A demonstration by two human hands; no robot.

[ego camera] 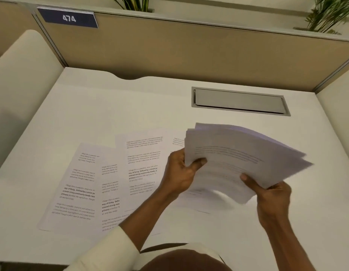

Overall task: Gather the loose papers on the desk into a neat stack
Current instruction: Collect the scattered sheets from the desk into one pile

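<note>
A thick bundle of printed sheets (242, 153) is lifted off the white desk (130, 106) at centre right, its edges fanned and blurred. My left hand (179, 173) grips the bundle's left edge, thumb on top. My right hand (273, 196) pinches its near right corner. Several loose printed pages (111, 178) lie overlapping flat on the desk to the left, partly under my left forearm. Another sheet (201, 204) lies beneath the held bundle.
A grey cable hatch (240, 101) is set into the desk at the back right. A tan partition (189, 45) with a blue sign reading 474 (69, 18) closes off the far side. White side panels (23, 85) flank the desk. Plants (326, 14) stand behind the partition.
</note>
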